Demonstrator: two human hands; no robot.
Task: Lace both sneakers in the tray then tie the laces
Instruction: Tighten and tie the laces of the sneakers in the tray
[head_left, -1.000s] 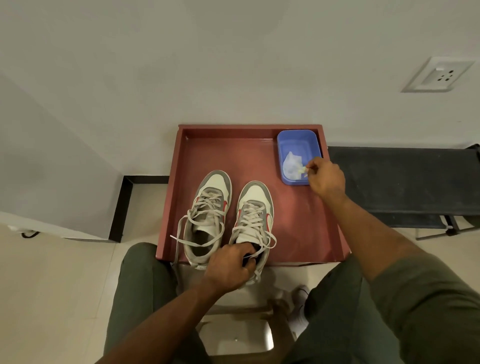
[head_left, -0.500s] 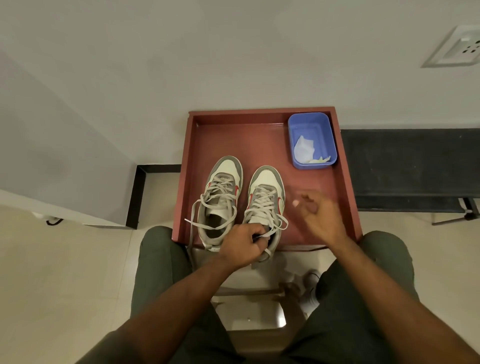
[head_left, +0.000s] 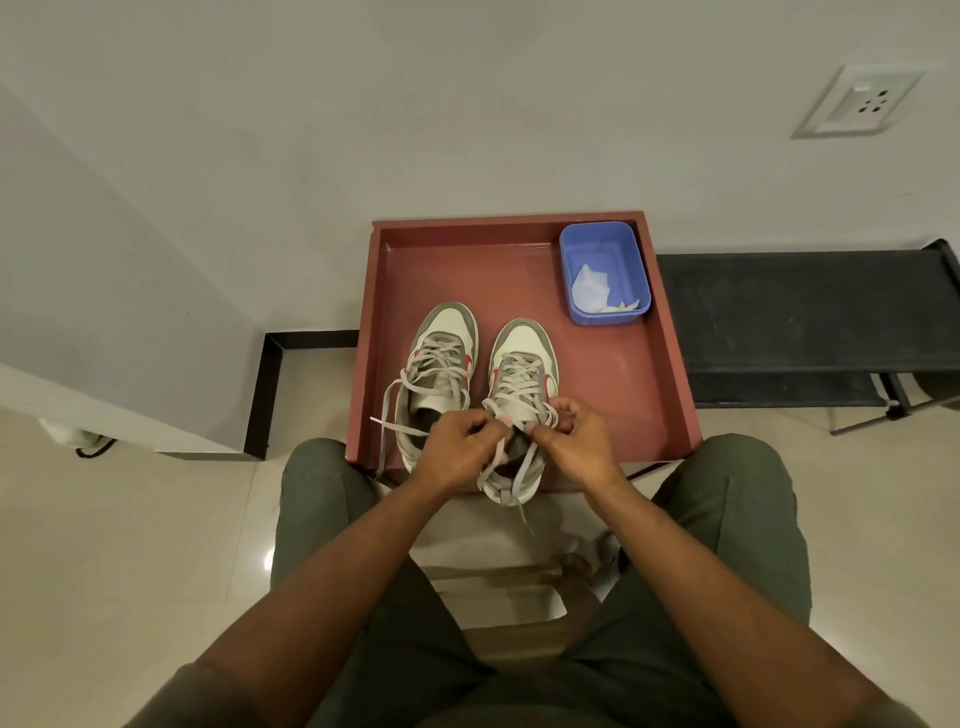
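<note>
white wall (head_left: 467, 104), tile floor (head_left: 130, 545), blk bench (head_left: 805, 312)

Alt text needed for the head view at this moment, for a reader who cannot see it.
Both hands, left hand and right hand, pinch the laces of the right-side sneaker in a red tray. The other sneaker sits beside it, laced but untied. A blue tub holding white scraps stands in the tray's far right corner.

We seem to be in a plain home room: glossy cream floor tiles (head_left: 130, 545), black skirting (head_left: 257, 395) under bare white walls (head_left: 467, 104), 1 wall socket (head_left: 857, 101), and a dark folding cot (head_left: 810, 312) beside the red tray (head_left: 670, 364).
</note>
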